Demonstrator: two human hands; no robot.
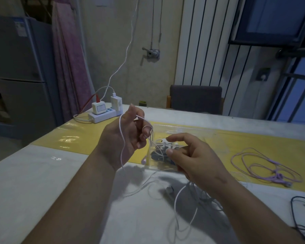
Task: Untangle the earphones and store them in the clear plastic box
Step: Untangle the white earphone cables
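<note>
White earphones (180, 205) are trailing across the lower-centre worktop (42, 182); left hand (123, 138) is pinching their cord high, likely freeing tangles; right hand (192, 155) is hovering half-open before the mid-frame clear plastic box (215, 143).

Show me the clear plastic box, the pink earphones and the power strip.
clear plastic box (192, 131), head view, on its far wall.
pink earphones (278, 176), head view, on the earbuds.
power strip (104, 116), head view, on its white body.
</note>
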